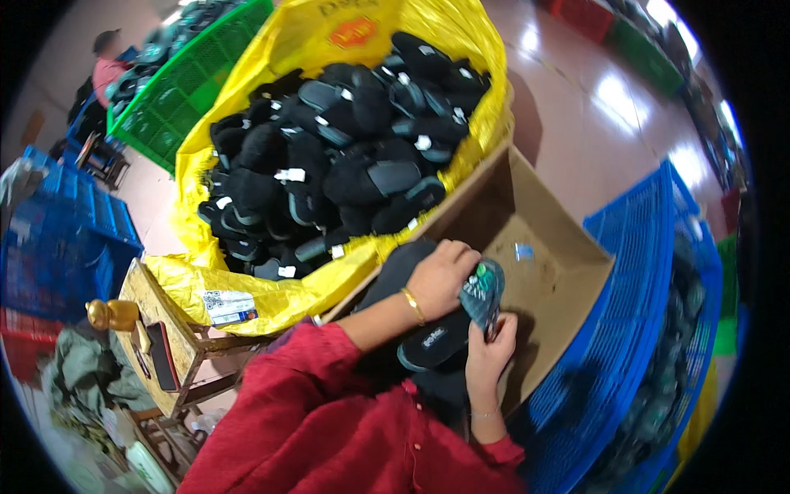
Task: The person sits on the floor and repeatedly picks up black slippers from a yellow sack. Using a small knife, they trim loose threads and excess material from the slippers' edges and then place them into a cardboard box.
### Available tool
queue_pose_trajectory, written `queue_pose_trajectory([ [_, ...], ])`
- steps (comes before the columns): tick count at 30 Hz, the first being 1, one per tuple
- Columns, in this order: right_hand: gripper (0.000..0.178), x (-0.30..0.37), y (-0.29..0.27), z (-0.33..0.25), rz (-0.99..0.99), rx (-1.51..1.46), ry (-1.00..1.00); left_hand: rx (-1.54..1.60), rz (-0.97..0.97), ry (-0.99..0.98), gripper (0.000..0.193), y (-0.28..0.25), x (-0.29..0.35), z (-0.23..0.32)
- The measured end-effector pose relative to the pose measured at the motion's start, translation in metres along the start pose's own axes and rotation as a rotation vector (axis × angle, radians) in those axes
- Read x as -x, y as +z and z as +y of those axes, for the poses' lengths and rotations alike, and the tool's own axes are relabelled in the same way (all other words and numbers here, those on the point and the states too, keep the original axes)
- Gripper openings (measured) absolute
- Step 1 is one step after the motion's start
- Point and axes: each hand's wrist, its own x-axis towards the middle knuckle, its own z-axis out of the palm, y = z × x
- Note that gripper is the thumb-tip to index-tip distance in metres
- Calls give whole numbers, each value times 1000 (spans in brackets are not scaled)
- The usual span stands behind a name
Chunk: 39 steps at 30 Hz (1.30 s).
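A small dark grey-green slipper [482, 295] with a pale printed mark and a bright green spot is held upright between my hands, over the near side of an open cardboard box. My left hand [444, 273] grips its upper left edge, fingers curled over it. Below, my right hand [492, 344] pinches its lower end; what lies between those fingertips is partly hidden. On my lap, under my left forearm, lies a black slipper [434, 339] with a greyish edge.
A large yellow sack [193, 222] ahead is heaped with black fuzzy slippers [329, 148] bearing white tags. The cardboard box [568, 247] stands at right, beside a blue crate [625, 222]. A wooden stool [136, 288] at left carries a phone [162, 356] and a gold figurine [113, 314].
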Motion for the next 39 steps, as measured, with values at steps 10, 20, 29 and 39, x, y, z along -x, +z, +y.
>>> queue_pose_trajectory([
  [10, 24, 26, -42, -29, -35, -320, 222, -86, -40, 302, 18, -50, 35, 13],
  [20, 25, 12, -42, 5, -173, 51, 278, -13, -123, 432, 21, -58, 77, 29],
  [29, 29, 24, -48, 37, -71, 5, 273, 139, -370, 27, 21, -85, 101, 32],
  [39, 41, 27, -48, 33, -88, 168, 229, 248, -662, 334, 49, -9, 79, 38],
])
